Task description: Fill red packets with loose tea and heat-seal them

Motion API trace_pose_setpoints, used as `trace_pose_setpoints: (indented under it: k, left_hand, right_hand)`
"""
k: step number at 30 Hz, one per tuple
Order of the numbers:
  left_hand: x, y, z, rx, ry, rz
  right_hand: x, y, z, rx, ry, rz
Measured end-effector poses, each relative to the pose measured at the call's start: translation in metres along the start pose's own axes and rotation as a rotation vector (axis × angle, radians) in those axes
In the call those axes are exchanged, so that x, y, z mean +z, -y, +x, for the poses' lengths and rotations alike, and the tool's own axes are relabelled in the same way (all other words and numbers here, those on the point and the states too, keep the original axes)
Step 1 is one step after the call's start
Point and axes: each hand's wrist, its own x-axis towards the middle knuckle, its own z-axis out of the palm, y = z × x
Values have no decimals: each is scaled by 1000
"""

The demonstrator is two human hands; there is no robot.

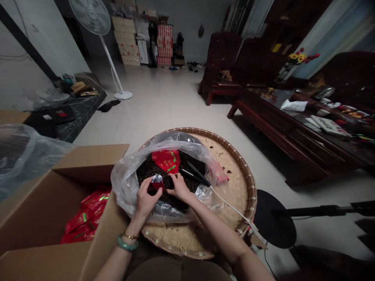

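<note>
My left hand [146, 197] pinches a small red and silver foil packet [157, 181] held open over a heap of dark loose tea [146, 169]. My right hand [178, 186] is closed beside it, fingertips at the packet's mouth, pinching something I cannot make out. The tea lies in a clear plastic bag [129, 175] on a round woven bamboo tray [234, 183]. Another red packet [167, 160] lies on the tea, and a black tool with a white cord [195, 174] rests across the bag's right side.
An open cardboard box [84, 164] at my left holds several red packets [88, 214]. A dark wooden coffee table [293, 125] stands to the right, a black round stand base [274, 222] by the tray, a white standing fan [102, 43] at the back left.
</note>
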Motion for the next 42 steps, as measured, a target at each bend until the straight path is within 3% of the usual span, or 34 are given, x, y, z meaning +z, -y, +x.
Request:
trace_pose_setpoints:
  k: [9,11,15,20,23,26,35,42]
  left_hand:
    - [2,-3,-1,-10,13,-25]
    - [3,-4,-1,-14,16,-26]
    - [5,-8,1,-15,24,-25]
    - [9,-14,1,-25,32,-37]
    - [13,-16,-3,-51,52,-71]
    - [16,-19,-6,-52,77,-93]
    - [19,-22,-8,-33,102,-101]
    - [20,-21,-9,-46,108,-107]
  right_hand:
    - [-17,-11,-2,-7,-78,198]
    - [-25,-12,-3,66,-120,432]
    - [-37,-12,-4,375,-107,1029]
    - [-46,-10,-11,503,-4,1286]
    - [-49,-6,-14,609,68,1549]
    - [-51,-2,-16,716,55,1807]
    - [-54,1,-23,593,130,1861]
    - [-51,-7,-20,613,6,1880]
